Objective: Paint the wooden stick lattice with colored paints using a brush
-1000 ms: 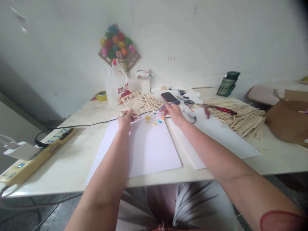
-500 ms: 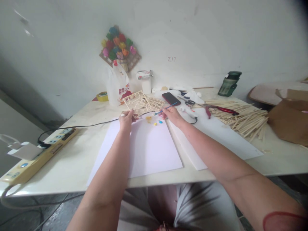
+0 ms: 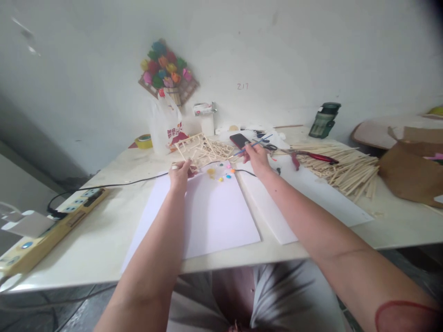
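My right hand (image 3: 256, 157) is closed around a thin blue paintbrush (image 3: 251, 146), whose tip points left and down toward dabs of paint. These blue (image 3: 228, 177), orange (image 3: 233, 171) and yellow (image 3: 221, 180) dabs lie at the far end of a white paper sheet (image 3: 218, 221). At that sheet's far left edge, my left hand (image 3: 179, 175) has its fingers pinched together; what they hold is too small to make out. Just beyond it lies a pale lattice of thin wooden sticks (image 3: 194, 143).
A phone (image 3: 238, 140), scissors (image 3: 270, 147), red-handled pliers (image 3: 320, 157) and a heap of wooden sticks (image 3: 346, 173) lie to the right. A plastic bag (image 3: 161, 124) and green bottle (image 3: 324, 121) stand behind. A black cable (image 3: 121, 185) runs from the power strip (image 3: 65, 226).
My right hand has moved up and right with the paintbrush, away from the paint dabs, uncovering the orange one. My left hand stays nearly in place. The view has shifted slightly.
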Tool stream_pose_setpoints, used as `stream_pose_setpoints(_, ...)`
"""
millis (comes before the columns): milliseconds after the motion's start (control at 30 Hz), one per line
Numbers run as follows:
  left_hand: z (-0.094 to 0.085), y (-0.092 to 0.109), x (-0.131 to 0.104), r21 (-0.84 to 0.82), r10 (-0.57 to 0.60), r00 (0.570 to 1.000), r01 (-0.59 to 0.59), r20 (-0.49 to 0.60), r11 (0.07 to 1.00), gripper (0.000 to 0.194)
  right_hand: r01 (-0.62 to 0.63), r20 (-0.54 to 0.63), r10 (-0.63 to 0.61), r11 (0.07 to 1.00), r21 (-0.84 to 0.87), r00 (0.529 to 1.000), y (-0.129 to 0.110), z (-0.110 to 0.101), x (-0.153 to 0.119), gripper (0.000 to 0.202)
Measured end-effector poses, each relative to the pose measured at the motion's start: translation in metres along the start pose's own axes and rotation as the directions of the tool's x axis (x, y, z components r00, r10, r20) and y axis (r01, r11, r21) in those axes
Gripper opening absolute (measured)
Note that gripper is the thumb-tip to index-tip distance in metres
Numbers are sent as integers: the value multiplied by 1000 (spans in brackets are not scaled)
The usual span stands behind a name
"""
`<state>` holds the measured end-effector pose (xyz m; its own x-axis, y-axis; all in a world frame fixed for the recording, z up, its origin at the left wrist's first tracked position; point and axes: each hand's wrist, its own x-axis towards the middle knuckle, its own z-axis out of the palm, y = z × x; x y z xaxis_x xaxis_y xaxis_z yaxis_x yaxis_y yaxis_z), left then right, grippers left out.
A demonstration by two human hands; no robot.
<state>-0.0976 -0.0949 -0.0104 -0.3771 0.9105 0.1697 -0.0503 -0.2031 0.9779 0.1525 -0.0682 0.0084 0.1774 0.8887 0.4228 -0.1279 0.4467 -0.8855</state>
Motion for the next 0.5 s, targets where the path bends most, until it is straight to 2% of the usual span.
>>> stream_pose_setpoints(133,1,-1,1,21,15,1000,-15,12,1000,34,10,-96,-21,994,-108,995,0,-12,4,28)
stream_pose_setpoints(500,4,-1,-2,41,17,1000,-18,19,999,34,-33,-31,26,966,-255,999,3,-11,0,24)
